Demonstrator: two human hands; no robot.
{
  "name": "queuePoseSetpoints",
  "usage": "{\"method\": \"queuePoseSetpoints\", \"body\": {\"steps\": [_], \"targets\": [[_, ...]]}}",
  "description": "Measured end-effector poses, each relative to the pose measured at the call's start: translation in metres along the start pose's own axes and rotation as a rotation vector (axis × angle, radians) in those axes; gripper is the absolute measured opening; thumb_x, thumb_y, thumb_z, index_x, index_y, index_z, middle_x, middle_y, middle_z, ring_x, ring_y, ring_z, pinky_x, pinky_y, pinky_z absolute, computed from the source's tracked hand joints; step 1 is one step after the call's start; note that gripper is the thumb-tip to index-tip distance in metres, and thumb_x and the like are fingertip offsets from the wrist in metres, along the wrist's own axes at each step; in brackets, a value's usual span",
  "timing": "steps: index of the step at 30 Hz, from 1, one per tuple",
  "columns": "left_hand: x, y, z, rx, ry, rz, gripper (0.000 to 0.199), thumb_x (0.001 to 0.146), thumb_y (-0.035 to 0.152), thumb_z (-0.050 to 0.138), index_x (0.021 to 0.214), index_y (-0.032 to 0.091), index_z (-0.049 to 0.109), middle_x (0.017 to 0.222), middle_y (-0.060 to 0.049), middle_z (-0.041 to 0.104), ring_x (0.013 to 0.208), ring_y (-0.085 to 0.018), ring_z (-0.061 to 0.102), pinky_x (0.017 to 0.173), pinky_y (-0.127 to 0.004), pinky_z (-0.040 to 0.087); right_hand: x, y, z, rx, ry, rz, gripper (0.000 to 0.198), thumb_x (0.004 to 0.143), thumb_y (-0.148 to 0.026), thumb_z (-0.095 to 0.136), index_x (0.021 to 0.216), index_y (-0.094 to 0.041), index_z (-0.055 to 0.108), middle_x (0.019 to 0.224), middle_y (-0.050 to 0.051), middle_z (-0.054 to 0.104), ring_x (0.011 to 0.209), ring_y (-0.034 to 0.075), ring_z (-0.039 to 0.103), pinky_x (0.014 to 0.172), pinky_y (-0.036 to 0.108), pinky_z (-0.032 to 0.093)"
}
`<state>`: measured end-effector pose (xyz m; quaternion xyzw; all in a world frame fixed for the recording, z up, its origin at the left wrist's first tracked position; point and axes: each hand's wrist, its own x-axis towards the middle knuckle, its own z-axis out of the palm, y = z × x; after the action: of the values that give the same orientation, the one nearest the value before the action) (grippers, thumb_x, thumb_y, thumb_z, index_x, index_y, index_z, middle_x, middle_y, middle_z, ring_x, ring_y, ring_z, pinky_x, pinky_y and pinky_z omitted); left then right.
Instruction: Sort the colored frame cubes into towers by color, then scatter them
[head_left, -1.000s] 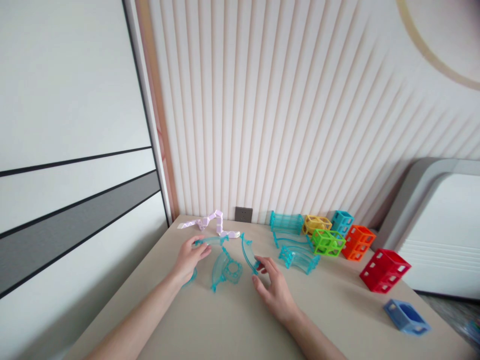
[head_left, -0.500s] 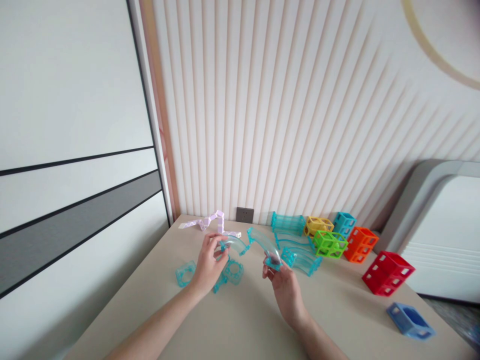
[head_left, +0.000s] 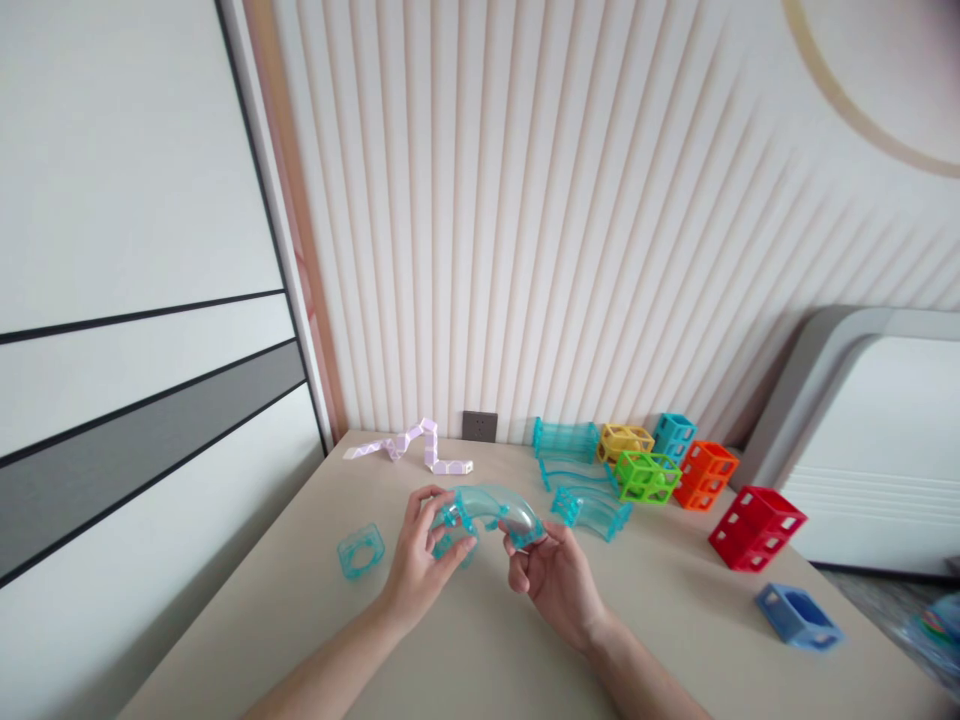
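Curved teal pieces (head_left: 517, 512) now together

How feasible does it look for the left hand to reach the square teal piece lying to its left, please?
Probably yes: nothing visible stands between the left hand and the square teal piece, though its grip would likely have to leave the curved teal piece first.

Looks like glossy, see-through plastic on the curved turquoise piece (head_left: 516, 510), smooth opaque plastic on the red block (head_left: 742, 528), a smooth matt finish on the tabletop (head_left: 480, 650) and matt ridges across the wall panel (head_left: 450, 250).
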<state>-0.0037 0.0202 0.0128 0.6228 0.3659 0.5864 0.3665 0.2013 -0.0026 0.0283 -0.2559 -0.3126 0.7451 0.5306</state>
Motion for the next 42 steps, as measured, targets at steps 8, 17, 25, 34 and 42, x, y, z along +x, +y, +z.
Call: {"method": "queuePoseSetpoints", "body": {"steps": [8, 17, 25, 34, 42], "targets": [[-0.005, -0.003, 0.000, -0.046, -0.012, -0.011, 0.038, 0.087, 0.035, 0.074, 0.123, 0.029, 0.062, 0.127, -0.005, 0.044, 0.111, -0.023, 0.064, 0.089, -0.036, 0.063, 0.003, 0.007, -0.005, -0.033, -0.025, 0.069, 0.047, 0.084, -0.055, 0.060, 0.093, -0.013, 0.076, 0.079, 0.004, 0.072, 0.047, 0.011, 0.055, 0.052, 0.024, 0.040], [-0.005, -0.003, -0.004, 0.042, -0.017, 0.041, 0.043, 0.087, 0.033, 0.075, 0.127, 0.033, 0.059, 0.126, -0.005, 0.046, 0.114, -0.023, 0.063, 0.090, -0.034, 0.063, 0.005, 0.008, -0.004, -0.044, -0.020, 0.089, 0.047, 0.086, -0.054, 0.058, 0.092, -0.011, 0.076, 0.078, 0.006, 0.074, 0.047, 0.010, 0.055, 0.051, 0.023, 0.041], [-0.004, 0.000, -0.005, 0.057, -0.007, 0.132, 0.041, 0.087, 0.030, 0.075, 0.125, 0.036, 0.060, 0.122, -0.003, 0.047, 0.111, -0.021, 0.064, 0.087, -0.033, 0.064, 0.003, 0.007, 0.000, -0.083, -0.004, 0.091, 0.051, 0.085, -0.060, 0.060, 0.087, -0.011, 0.075, 0.079, 0.008, 0.076, 0.049, 0.010, 0.054, 0.052, 0.022, 0.041], [-0.003, -0.001, -0.006, 0.074, 0.063, 0.169, 0.037, 0.088, 0.032, 0.073, 0.124, 0.033, 0.061, 0.121, -0.003, 0.047, 0.108, -0.021, 0.066, 0.087, -0.036, 0.066, 0.008, 0.018, -0.008, -0.268, 0.187, -0.037, 0.058, 0.080, -0.075, 0.064, 0.084, -0.017, 0.068, 0.074, 0.003, 0.070, 0.049, 0.011, 0.056, 0.049, 0.025, 0.039], [-0.003, 0.003, -0.005, 0.095, 0.065, 0.163, 0.036, 0.087, 0.035, 0.075, 0.120, 0.030, 0.064, 0.119, -0.005, 0.050, 0.110, -0.024, 0.065, 0.085, -0.036, 0.066, -0.005, 0.015, -0.007, -0.771, 0.117, -0.356, 0.077, 0.086, -0.056, 0.072, 0.151, -0.027, 0.043, 0.120, 0.008, 0.063, 0.074, 0.015, 0.062, 0.070, 0.032, 0.051]]}}
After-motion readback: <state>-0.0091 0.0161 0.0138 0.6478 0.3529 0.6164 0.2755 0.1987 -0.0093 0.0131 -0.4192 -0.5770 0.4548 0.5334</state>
